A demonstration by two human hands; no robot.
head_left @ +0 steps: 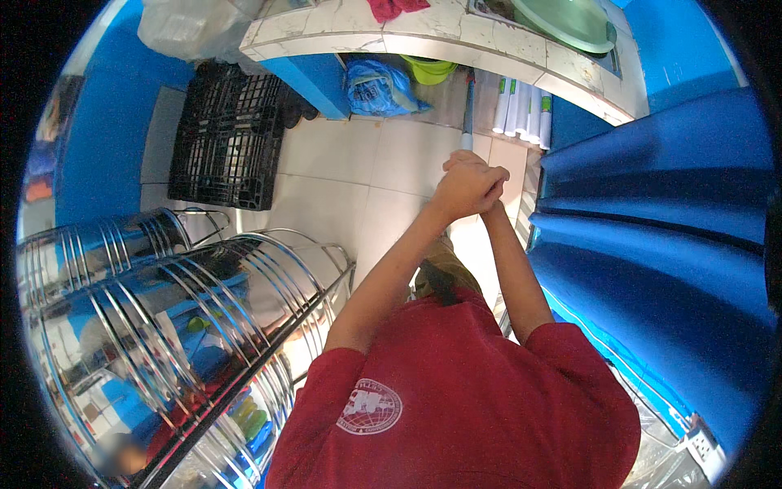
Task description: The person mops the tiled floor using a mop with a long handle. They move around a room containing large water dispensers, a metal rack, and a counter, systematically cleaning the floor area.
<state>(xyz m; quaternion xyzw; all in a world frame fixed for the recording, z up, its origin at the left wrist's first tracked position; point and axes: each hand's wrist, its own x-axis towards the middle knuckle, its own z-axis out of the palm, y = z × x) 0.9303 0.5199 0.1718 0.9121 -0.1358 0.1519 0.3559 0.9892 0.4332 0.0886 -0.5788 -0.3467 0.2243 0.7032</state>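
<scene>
Both my hands are closed around the end of a long, thin pole (pixel 467 122) with a light blue-grey sleeve. My left hand (pixel 470 191) lies on top, its fingers wrapped round the grip. Partly covered by it, my right hand (pixel 462 157) grips the pole too. From my hands the pole runs away over the pale tiled floor (pixel 399 155) and in under the counter. Its far end is hard to make out, so I cannot tell what kind of tool it is.
A tiled counter (pixel 326 31) spans the far side, with a green basin (pixel 570 20) on it. Beneath are a blue plastic bag (pixel 376 90), a lime-green tub (pixel 430 70) and white rolls (pixel 521 114). A black crate (pixel 228 138) and metal rack (pixel 269 342) stand left; blue cloth (pixel 652 244) hangs right.
</scene>
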